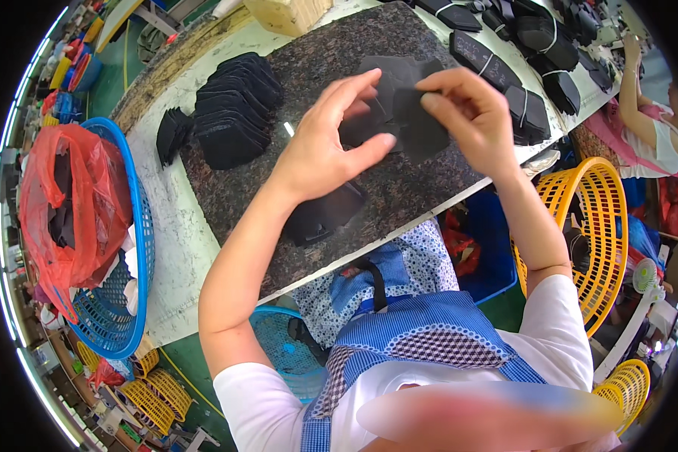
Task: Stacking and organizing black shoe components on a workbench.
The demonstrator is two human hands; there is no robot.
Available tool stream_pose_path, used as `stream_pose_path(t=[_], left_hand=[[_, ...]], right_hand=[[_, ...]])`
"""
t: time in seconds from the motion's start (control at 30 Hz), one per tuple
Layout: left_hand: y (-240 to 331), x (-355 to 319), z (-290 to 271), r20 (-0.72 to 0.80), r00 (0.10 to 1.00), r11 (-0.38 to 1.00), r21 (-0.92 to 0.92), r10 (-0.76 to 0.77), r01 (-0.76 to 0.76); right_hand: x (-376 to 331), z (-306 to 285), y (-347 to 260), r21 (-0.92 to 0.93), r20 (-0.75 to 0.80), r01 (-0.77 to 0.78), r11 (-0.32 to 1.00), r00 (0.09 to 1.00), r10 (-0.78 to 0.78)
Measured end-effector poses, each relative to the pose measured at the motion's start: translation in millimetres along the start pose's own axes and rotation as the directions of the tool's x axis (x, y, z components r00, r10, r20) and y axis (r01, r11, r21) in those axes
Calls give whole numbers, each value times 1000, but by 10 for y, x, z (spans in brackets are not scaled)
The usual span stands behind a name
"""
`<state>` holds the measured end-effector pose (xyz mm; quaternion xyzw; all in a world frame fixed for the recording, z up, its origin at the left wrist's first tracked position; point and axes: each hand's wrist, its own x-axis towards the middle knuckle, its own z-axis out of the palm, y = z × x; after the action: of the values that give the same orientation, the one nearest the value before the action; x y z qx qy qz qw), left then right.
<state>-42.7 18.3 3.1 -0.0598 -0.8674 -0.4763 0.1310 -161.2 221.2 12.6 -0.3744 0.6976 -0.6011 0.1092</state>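
Observation:
My right hand [471,113] pinches the edge of a thin dark flat piece [422,132] between thumb and fingertips. That piece hangs over other loose dark grey pieces [392,71] on a speckled stone slab [301,56]. Left of them, my left hand [331,135] is open, thumb and fingers apart around the near side of the pieces; whether it touches them I cannot tell. Beneath my left wrist lies another small pile of black pieces [328,215], partly hidden. A fanned stack of black pieces [237,109] rests at the slab's left, with a smaller bunch [173,135] beside it.
Tied bundles of black pieces [486,64] line the table's right side. A blue basket [139,248] with a red plastic bag [75,203] stands left. A yellow basket [614,241] is at right, a blue bin [490,248] below the edge. Another person [640,128] sits far right.

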Motion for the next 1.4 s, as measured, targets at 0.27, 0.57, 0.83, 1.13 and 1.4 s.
stream_pose_path(t=[0.27,0.57,0.83,1.13,1.4], left_hand=[[225,-260,-91,-131,878,606,-769,-460,203],[293,-460,-288,-257,909,852,497,327,-166],[219,-638,-240,-293,951,982,185,100,-47],[421,-840,-356,-234,902,925,206,364,-319],[622,-1306,-320,37,927,925,91,-374,369]], right_hand=[[79,440,-73,417,205,-295,860,952,227],[94,601,-262,571,358,-417,707,902,243],[45,785,-141,670,461,-551,498,834,303],[82,643,-207,172,235,-155,973,965,112],[-83,409,-219,-253,180,222,942,967,-180]])
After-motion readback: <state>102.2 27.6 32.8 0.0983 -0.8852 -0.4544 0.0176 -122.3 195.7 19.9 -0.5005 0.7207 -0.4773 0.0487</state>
